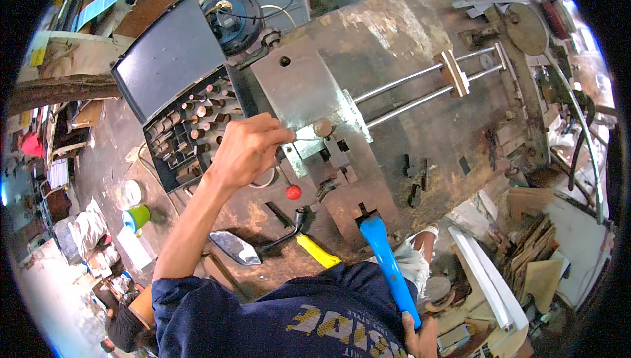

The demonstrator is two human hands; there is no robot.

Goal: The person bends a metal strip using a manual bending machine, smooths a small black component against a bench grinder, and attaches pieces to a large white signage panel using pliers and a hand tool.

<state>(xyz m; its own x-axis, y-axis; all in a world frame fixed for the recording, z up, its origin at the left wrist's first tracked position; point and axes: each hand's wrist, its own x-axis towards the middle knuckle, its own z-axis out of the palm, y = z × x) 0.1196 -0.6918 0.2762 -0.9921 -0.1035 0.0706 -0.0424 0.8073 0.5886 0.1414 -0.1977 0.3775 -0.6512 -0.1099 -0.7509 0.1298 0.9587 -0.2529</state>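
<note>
On the bench (430, 131), the steel jig (289, 79) is sitting, probably heavy and stiff. My right hand (422, 337) is gripping the near end of the blue handle (389, 263), seemingly rigid and best held there, its long axis pointing away, slightly left; my left hand (253, 144) is pinching narrowly, holding what I cannot tell.

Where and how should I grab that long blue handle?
Probably by the lower end of the blue handle, coming from the right with fingers wrapped around: it is long and narrow, slanting from the metal plate down toward the person's right side, where the right hand holds it.
</note>
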